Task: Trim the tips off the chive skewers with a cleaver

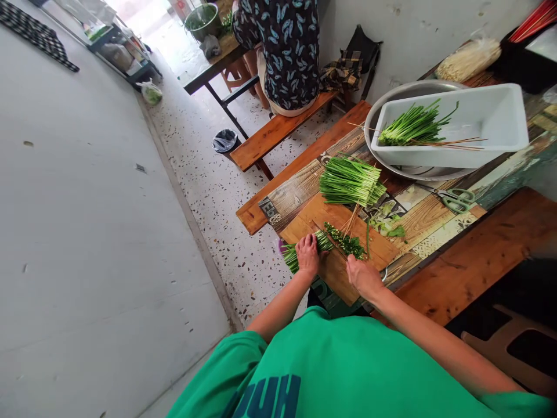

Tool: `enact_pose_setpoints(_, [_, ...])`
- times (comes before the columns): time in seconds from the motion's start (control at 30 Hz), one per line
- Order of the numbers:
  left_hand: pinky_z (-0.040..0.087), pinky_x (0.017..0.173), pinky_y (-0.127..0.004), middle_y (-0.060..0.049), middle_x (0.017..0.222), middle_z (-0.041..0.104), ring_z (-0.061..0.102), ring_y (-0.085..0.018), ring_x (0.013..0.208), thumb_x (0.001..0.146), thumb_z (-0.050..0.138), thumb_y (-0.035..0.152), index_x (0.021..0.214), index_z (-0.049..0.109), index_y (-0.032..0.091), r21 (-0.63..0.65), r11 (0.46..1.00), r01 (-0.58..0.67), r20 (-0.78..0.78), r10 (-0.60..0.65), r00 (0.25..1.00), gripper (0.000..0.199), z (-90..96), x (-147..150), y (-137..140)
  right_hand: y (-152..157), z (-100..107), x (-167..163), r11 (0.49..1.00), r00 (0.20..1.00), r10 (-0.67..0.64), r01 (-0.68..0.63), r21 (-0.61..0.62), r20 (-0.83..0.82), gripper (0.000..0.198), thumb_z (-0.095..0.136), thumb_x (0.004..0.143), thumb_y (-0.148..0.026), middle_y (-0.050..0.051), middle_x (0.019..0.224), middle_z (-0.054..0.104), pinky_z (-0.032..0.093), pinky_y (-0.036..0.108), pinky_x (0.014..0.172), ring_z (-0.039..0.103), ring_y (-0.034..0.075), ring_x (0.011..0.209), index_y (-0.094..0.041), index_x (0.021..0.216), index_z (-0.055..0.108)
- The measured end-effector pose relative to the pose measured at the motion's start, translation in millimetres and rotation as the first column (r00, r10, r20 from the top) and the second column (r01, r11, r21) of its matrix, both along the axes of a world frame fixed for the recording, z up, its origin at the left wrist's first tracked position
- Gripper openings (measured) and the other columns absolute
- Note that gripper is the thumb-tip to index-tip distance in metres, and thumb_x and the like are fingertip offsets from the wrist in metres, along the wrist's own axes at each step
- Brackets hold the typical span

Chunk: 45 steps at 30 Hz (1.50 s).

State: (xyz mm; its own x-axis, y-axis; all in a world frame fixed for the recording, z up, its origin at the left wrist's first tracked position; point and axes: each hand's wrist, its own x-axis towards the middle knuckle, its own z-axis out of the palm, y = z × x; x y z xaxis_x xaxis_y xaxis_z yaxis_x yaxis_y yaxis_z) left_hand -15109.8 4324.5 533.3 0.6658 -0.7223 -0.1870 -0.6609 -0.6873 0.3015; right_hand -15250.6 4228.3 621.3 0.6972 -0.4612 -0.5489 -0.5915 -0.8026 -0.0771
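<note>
Green stalks (324, 241), orange-brown board (337, 278)

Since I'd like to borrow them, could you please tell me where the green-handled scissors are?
In the head view, the scissors lie right of centre on the patterned table, just below the metal basin.

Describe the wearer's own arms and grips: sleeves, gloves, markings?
Left grip and right grip: no gloves. Forearms uncovered, no watch or band visible. Sleeves short, green, part of a green shirt with dark blue block lettering, cut off by the frame. Rings: too small to tell.
</note>
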Motion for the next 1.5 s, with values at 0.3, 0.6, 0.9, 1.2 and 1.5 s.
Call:
enact_pose_setpoints(0.3, [0.036,0.105,-0.040,-0.011,0.142,0.053,0.046,-0.027,0.126,0.090,0.054,0.038,0.140,0.049,0.018,-0.035,0.999,0.020,0.006,-0.020,1.000,0.053,-8.8,2,5,-4,8,13,0.998,0.999,0.000,0.003,0.059,-0.045,0.026,0.032,0.095,-0.014,0.019,0.083,0.071,0.051,0.031,0.065,0.072,0.027,0.084,-0.008,0.106,0.055])
enact_pose_setpoints(0.6, [0.037,0.105,-0.041,-0.010,0.142,0.054,0.048,-0.027,0.125,0.090,0.055,0.044,0.138,0.051,0.020,-0.003,1.000,-0.007,-0.007,0.007,1.000,0.055,-7.8,5,3,-16,-2,32,0.995,0.999,-0.049,0.050,0.085,-0.008,0.025,0.032,0.098,-0.022,0.018,0.090,0.071,0.049,0.029,0.067,0.072,0.024,0.086,-0.011,0.107,0.053])
enact_pose_setpoints(0.9, [0.038,0.106,-0.040,-0.011,0.143,0.053,0.048,-0.027,0.126,0.091,0.053,0.047,0.139,0.049,0.018,0.039,0.999,-0.021,0.037,0.020,0.999,0.057,-4.9,1,-3,-43,3,17,0.997,0.998,-0.051,0.048,0.060,0.046,0.026,0.031,0.100,-0.029,0.014,0.088,0.072,0.035,0.026,0.056,0.070,0.022,0.079,-0.014,0.107,0.051])
enact_pose_setpoints(1.2, [0.021,0.117,-0.044,-0.013,0.154,0.038,0.034,-0.027,0.140,0.087,0.055,0.050,0.151,0.030,0.018,0.032,0.999,0.014,0.026,-0.015,1.000,0.075,7.7,2,-27,-34,27,7,0.994,0.992,-0.025,0.037,-0.101,0.120,0.029,0.029,0.100,-0.033,0.012,0.082,0.070,0.023,0.028,0.053,0.066,0.019,0.070,-0.014,0.102,0.052])
enact_pose_setpoints(1.5, [0.003,0.119,-0.053,-0.017,0.156,0.032,0.021,-0.032,0.146,0.075,0.063,0.063,0.152,0.025,0.014,0.071,0.997,-0.021,0.022,0.019,1.000,0.098,17.4,7,18,-7,21,-10,0.984,0.980,-0.113,0.134,-0.116,0.165,0.029,0.035,0.100,-0.031,0.012,0.081,0.069,0.021,0.028,0.054,0.063,0.018,0.068,-0.012,0.100,0.056])
